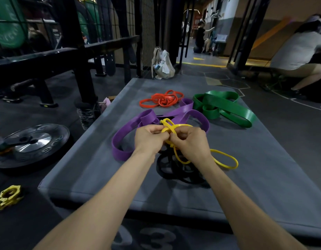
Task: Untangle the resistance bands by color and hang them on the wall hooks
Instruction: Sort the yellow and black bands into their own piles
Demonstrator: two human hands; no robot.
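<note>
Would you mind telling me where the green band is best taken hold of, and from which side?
Probably at the long flat loop end of the green band, which sticks out toward the near right of the grey mat. It lies clear of the folded middle and of the purple band, so fingers coming from the right could pinch it without snagging anything.

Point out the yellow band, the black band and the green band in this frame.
yellow band [226, 160], head view, on the loop lying on the mat right of the right wrist.
black band [166, 170], head view, on the coil under the forearms.
green band [233, 107], head view, on the wide flat strip.
</note>
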